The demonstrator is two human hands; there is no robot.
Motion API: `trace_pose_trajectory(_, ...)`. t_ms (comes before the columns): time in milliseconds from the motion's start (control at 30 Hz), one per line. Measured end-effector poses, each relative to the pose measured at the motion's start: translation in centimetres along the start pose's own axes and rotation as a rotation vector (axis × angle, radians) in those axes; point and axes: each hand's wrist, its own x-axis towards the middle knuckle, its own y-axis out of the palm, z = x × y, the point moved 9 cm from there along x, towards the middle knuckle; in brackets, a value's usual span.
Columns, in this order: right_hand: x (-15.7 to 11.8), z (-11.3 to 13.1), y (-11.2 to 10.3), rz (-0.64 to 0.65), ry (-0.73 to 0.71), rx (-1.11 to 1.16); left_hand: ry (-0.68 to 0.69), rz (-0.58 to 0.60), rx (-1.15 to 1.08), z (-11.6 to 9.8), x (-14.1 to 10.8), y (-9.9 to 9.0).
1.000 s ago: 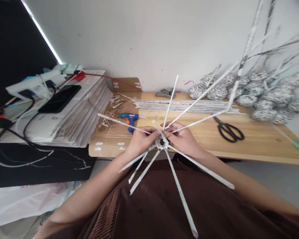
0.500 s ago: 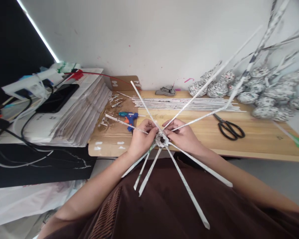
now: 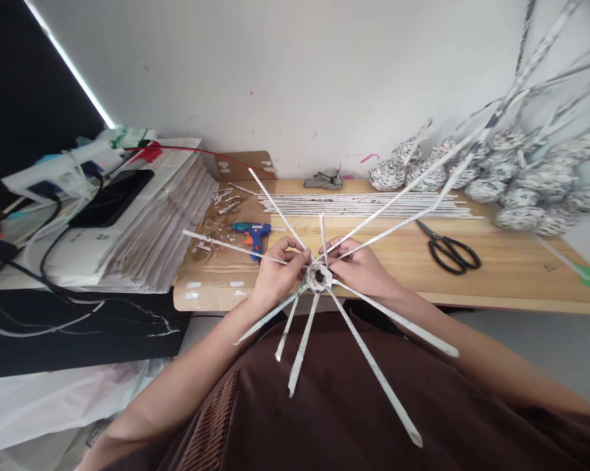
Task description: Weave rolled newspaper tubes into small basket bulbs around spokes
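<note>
Between my hands is a small woven ring of rolled newspaper with a dark hole in its middle. Several paper tubes radiate from it, some toward my lap and some over the desk. My left hand is closed on the ring's left edge, thumb and fingers pinched near a tube. My right hand pinches the upper right edge, where two long tubes run up to the right. A short tube stands up between the hands. Some fingertips are hidden behind the weaving.
Beyond the hands lie a row of paper tubes, a blue glue gun and black scissors. Woven paper balls are piled at the right. A paper stack with a phone and cables stands left.
A short tube now stands upright between my hands, where it did not show before. The left-pointing tube reaches further left, and the lower tubes have shifted slightly. Both hands keep their hold.
</note>
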Motion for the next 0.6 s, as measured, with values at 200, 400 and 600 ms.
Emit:
trace_pose_trajectory(200,-0.01,0.29,-0.12,-0.008,-0.044,-0.006,0.044,0.034,-0.016,-0.59,0.15,0.50)
trace_pose_trajectory(400,0.32,0.05,-0.17,0.014,-0.034,0.025,0.020,0.009,-0.027,0.13,0.44,-0.03)
trace_pose_trajectory(600,0.46,0.12,0.03,0.017,-0.033,0.048,0.011,0.082,0.028,0.04,0.44,0.31)
